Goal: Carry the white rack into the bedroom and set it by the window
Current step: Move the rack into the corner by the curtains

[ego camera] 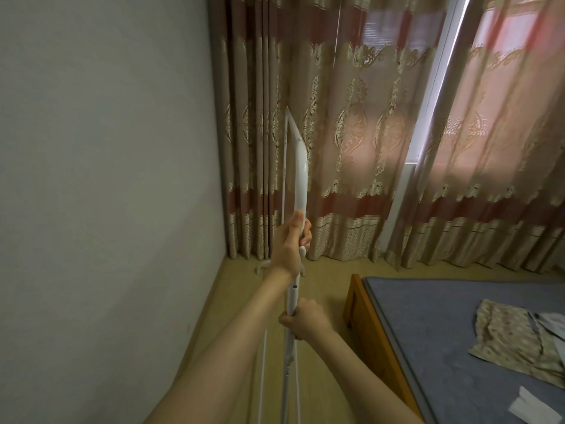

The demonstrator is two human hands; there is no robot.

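Two hands: both closed round the white rack's tube
Wall [101, 179]: plain, grey, filling the left side
Curtains [351, 133]: patterned, covering the window ahead
Bed [458, 332]: blue mattress, wooden frame, at lower right
White rack [300, 166]: folded, between wall and bed, in front of the curtains
Left hand [289, 243]: gripping higher up
Right hand [305, 319]: gripping lower down
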